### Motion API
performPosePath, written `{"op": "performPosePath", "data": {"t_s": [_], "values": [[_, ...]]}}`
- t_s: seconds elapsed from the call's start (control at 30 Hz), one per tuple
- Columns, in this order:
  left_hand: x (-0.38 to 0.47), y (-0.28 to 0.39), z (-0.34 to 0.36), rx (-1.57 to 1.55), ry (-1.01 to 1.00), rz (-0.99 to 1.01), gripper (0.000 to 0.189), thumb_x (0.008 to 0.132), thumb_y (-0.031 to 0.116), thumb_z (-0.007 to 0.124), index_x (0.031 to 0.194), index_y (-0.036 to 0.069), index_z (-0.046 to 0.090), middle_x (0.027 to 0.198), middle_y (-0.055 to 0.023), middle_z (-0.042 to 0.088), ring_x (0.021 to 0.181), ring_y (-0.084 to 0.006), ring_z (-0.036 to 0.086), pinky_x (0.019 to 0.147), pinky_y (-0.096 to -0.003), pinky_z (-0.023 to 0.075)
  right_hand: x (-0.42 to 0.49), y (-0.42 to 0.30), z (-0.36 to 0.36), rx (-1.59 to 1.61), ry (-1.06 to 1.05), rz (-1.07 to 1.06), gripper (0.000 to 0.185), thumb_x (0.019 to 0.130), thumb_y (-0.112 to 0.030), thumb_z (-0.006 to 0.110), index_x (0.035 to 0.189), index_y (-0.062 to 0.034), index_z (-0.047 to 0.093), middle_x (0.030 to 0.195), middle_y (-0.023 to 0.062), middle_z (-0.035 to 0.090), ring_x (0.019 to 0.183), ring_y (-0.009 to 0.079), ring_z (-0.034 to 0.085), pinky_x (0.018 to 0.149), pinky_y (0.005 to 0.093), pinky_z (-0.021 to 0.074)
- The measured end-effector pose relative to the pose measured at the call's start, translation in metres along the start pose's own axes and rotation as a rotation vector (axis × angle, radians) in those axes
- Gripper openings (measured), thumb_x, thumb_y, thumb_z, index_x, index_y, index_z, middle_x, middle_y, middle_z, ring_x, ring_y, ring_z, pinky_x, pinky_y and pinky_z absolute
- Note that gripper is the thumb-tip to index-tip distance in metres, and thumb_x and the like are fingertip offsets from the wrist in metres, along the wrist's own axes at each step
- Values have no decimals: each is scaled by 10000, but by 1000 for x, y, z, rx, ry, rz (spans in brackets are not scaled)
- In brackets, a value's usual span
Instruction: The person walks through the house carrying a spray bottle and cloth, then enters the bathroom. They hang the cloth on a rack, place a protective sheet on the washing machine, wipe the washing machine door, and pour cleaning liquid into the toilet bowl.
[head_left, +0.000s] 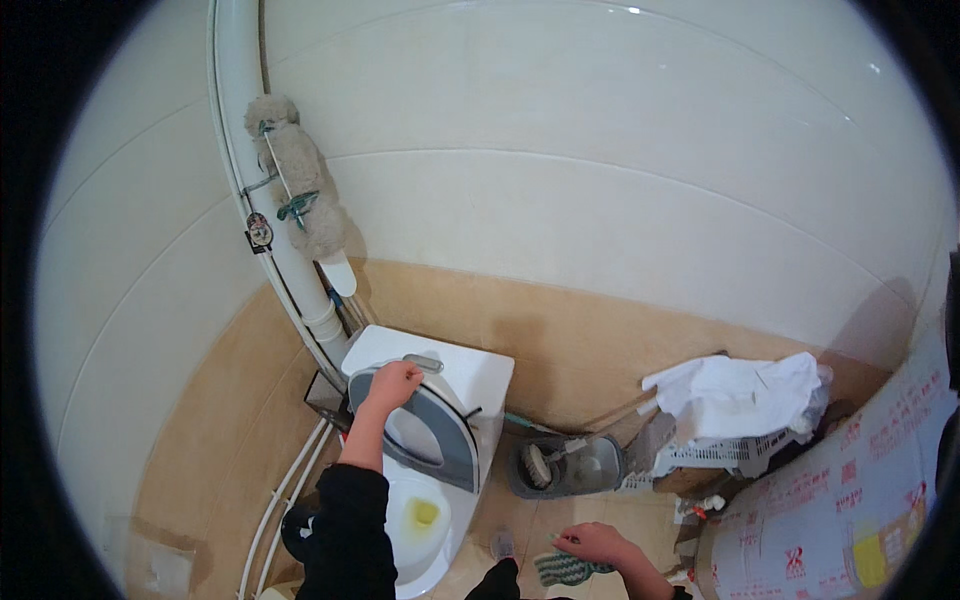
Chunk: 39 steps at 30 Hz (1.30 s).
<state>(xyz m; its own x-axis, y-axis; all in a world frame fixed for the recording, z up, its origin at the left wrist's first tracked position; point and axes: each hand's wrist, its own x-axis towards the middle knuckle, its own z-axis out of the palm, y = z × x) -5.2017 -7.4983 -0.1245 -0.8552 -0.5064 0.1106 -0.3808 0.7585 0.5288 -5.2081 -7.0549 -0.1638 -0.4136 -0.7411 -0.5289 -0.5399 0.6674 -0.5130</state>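
Before me stands a white ceramic toilet (455, 367) with its grey padded seat and lid (446, 435) raised against the tank. My left hand (395, 384) is at the upper edge of the raised seat, beside the flush button (424, 364); whether its fingers grip the edge cannot be told. Yellow liquid lies in the bowl (420, 517). To the right and low, my right hand (589, 541) is shut on a green-and-white patterned knitted cloth (564, 570), which hangs below the fingers.
A grey bucket (566, 480) with a brush (537, 465) stands right of the toilet. Further right, white cloth (742, 394) covers a plastic basket (705, 454) beside a large wrapped cylinder (825, 487). Pipes (296, 277) and a fluffy duster (300, 165) are at the left wall.
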Motion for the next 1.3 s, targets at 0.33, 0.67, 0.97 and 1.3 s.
{"op": "performPosePath", "data": {"t_s": [0.33,0.67,0.97,1.3], "values": [[137,-59,77,487,-408,-239,385,741,408,668,859,43,691,849,-132,681,870,-290,646,765,-381,510,150,5,-87,191,-38,-59,424,875,-490,492,1135,-169,591,965,135,665,920,330,623,784,418,484],[180,-65,77,510,-627,-328,440,661,473,712,785,51,690,786,-89,669,786,-273,651,683,-382,509,218,40,-119,152,-276,-143,434,896,-490,458,1134,-153,590,1007,125,660,932,332,619,789,406,481],[187,-69,86,684,-758,-46,455,646,487,697,739,42,695,725,-99,667,720,-296,650,611,-404,510,254,58,-147,136,-293,-166,444,903,-481,445,1154,-139,573,988,139,662,917,336,625,787,424,481],[185,-71,95,740,-759,0,455,636,485,706,782,54,702,754,-115,671,740,-302,654,603,-414,516,272,43,-144,176,-361,-251,479,907,-513,418,1166,-139,569,969,157,656,905,361,616,779,437,480]]}}
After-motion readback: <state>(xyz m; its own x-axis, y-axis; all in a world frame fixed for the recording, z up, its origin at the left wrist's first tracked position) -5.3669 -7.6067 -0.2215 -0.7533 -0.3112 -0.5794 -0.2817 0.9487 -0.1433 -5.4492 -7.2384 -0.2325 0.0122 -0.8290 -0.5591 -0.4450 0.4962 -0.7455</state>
